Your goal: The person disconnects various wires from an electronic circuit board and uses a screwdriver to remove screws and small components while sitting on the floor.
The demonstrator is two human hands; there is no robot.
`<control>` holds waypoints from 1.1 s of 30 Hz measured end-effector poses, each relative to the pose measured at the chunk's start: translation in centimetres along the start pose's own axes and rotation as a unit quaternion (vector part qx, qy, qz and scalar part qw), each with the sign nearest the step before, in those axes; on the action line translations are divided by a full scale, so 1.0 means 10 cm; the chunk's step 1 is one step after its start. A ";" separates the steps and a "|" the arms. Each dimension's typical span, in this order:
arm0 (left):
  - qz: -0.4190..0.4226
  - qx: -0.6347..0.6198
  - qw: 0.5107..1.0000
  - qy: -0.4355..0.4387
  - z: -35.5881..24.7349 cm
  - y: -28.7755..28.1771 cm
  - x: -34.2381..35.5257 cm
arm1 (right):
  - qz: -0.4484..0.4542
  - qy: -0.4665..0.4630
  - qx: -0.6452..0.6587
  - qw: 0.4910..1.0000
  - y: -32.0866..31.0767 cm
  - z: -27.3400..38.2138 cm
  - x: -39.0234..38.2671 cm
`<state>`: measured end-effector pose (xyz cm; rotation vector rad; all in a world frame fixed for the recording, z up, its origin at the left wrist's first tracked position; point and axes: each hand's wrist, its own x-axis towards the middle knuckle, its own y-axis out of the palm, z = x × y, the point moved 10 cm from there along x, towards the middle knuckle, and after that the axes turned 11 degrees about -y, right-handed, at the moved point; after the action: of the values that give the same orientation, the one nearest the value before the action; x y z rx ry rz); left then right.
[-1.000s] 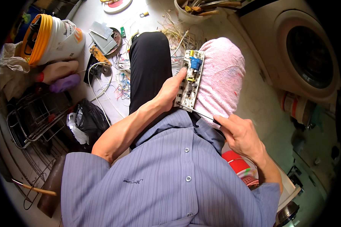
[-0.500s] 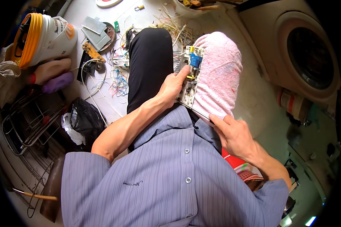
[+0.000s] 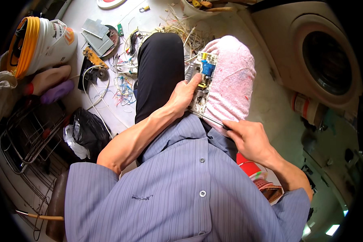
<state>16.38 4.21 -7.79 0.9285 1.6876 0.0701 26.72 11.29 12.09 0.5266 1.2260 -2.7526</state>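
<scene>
A circuit board [image 3: 201,93] with a blue transformer [image 3: 207,67], yellow parts and a grey finned heatsink [image 3: 190,71] rests between my knees, against the pink towel [image 3: 232,76] over my right leg. My left hand [image 3: 184,93] is closed on the board's left side, its thumb lying over the front. In my right hand [image 3: 248,137] is a thin screwdriver [image 3: 209,117] with a dark handle. Its metal shaft slants up to the left, and the tip is at the board's lower edge; whether it touches cannot be made out.
Loose wires [image 3: 125,86] and metal plates [image 3: 99,38] litter the floor ahead. At left stand a white bucket [image 3: 58,42] with a yellow rim, a black bag [image 3: 88,129] and a wire rack [image 3: 32,137]. A front-loading washing machine [image 3: 298,44] is at far right.
The board has turned slightly, and more of the heatsink shows beside my left thumb. My right hand and screwdriver have shifted only a little. The whole view has moved slightly.
</scene>
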 end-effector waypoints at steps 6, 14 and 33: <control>0.011 0.001 1.000 0.011 0.01 0.00 0.02 | 0.003 0.181 0.207 0.961 0.21 -0.35 -0.16; 0.016 -0.004 0.999 0.030 -0.02 -0.01 0.02 | 0.066 0.411 0.462 0.784 0.42 -0.39 -0.28; 0.017 0.035 0.999 0.035 -0.06 -0.04 -0.02 | 0.003 -0.041 -0.173 0.984 -0.06 0.27 0.09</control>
<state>15.70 4.04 -7.64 1.0185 1.7483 0.0674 24.99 9.76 13.92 0.3760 1.6276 -2.4456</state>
